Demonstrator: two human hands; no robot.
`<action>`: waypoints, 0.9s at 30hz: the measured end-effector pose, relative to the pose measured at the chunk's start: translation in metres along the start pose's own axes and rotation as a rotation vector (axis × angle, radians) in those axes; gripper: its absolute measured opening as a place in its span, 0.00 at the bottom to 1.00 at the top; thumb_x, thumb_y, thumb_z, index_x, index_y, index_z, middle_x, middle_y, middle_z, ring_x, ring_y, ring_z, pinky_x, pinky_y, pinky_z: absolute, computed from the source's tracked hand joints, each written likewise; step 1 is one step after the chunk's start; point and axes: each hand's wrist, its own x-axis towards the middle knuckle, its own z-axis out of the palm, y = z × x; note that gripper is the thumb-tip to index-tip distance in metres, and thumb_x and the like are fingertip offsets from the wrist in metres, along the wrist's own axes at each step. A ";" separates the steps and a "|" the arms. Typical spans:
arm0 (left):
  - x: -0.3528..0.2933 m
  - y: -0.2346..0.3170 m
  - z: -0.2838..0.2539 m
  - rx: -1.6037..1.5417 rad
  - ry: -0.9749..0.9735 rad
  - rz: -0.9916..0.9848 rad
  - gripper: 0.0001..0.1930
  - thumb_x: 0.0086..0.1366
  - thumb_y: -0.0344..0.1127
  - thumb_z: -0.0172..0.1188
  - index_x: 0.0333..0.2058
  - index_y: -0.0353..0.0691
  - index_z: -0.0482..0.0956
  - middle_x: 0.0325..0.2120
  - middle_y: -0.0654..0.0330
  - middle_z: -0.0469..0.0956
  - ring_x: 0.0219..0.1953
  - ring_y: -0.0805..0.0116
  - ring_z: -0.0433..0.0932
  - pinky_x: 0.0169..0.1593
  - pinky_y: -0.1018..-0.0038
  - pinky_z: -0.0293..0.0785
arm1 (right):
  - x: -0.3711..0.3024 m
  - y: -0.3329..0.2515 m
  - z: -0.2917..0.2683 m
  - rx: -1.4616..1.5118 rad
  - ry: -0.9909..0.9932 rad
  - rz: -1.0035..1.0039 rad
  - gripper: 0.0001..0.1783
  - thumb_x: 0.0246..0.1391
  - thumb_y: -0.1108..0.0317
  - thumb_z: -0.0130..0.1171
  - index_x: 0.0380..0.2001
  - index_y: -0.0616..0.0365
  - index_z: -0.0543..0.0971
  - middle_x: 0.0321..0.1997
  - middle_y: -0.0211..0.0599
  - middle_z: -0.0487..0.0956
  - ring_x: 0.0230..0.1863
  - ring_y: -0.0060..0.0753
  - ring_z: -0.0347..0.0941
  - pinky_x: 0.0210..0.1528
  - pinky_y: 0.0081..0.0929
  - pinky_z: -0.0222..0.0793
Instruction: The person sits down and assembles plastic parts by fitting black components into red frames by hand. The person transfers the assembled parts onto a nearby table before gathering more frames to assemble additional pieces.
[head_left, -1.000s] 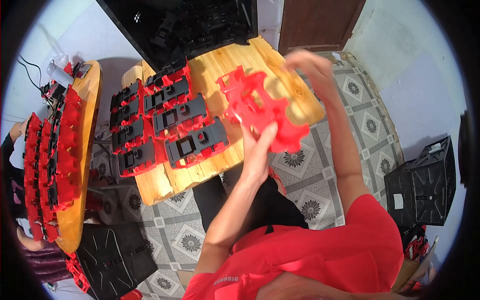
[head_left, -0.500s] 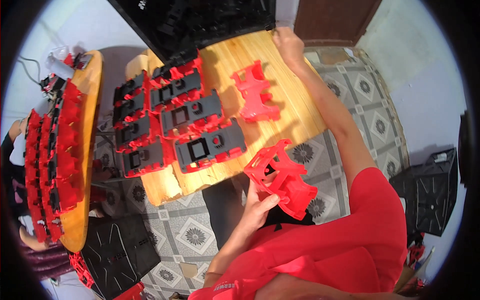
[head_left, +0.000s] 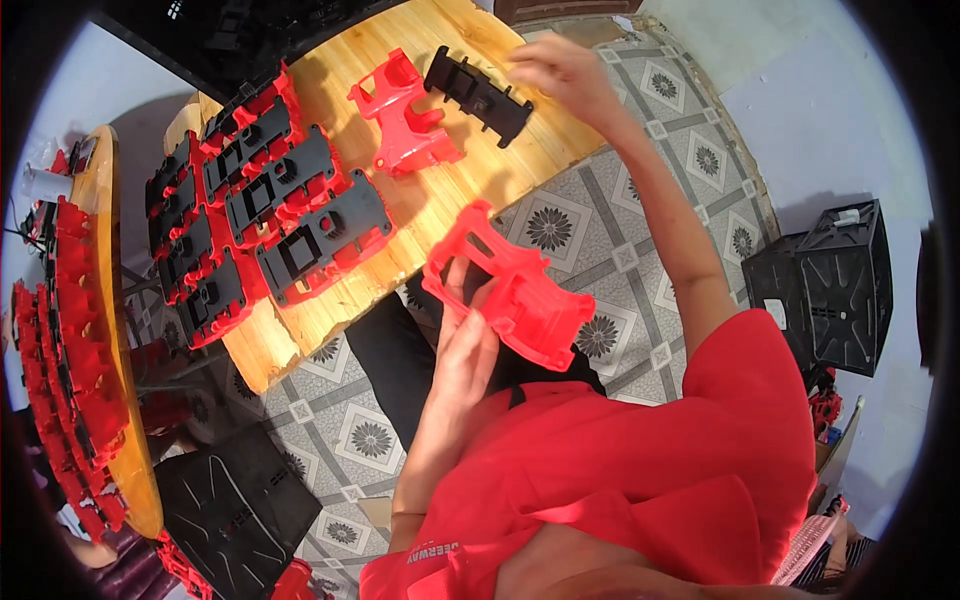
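Note:
My left hand (head_left: 466, 350) grips a red plastic frame (head_left: 520, 290) with large cutouts, fingers through its opening, in front of the table edge. At the table's far right, my right hand (head_left: 565, 80) is slightly blurred, with its fingers loosely apart and nothing visible in them. Just left of its fingertips is a black plastic plate (head_left: 478, 98) with small tabs along its sides; a gap shows between hand and plate. Beside the plate, another red plastic frame (head_left: 405, 115) lies on the wooden table (head_left: 330, 330).
Several red frames fitted with dark covers (head_left: 325, 235) stand in rows on the table's left. A black crate (head_left: 250, 40) is at the far edge. Stacked red parts (head_left: 85, 330) fill a second table at left, with another person's arm beside it. Black crates (head_left: 840, 290) stand at right.
My right hand has come back from the far crate's corner toward me. The black plate now appears beside the red frame on the table. The view has shifted to the right.

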 end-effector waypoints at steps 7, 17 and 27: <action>0.010 0.008 0.010 -0.004 0.015 0.086 0.42 0.64 0.46 0.60 0.69 0.47 0.44 0.62 0.49 0.59 0.66 0.53 0.57 0.68 0.57 0.54 | -0.021 0.012 0.030 -0.196 -0.262 -0.148 0.16 0.50 0.64 0.64 0.42 0.57 0.80 0.37 0.34 0.76 0.41 0.40 0.73 0.45 0.33 0.69; 0.020 0.017 0.016 -0.126 -0.053 0.026 0.30 0.71 0.46 0.49 0.67 0.50 0.50 0.63 0.51 0.61 0.64 0.56 0.63 0.66 0.55 0.60 | -0.060 -0.152 -0.086 0.237 -0.212 -0.165 0.18 0.39 0.77 0.68 0.39 0.64 0.82 0.38 0.41 0.78 0.39 0.37 0.74 0.40 0.31 0.70; 0.013 0.020 0.016 -0.077 -0.015 0.080 0.28 0.72 0.44 0.49 0.66 0.49 0.53 0.60 0.58 0.64 0.60 0.63 0.67 0.64 0.61 0.63 | -0.079 -0.194 -0.049 0.035 -0.246 -0.351 0.22 0.33 0.74 0.70 0.38 0.54 0.80 0.34 0.31 0.76 0.34 0.36 0.73 0.34 0.30 0.68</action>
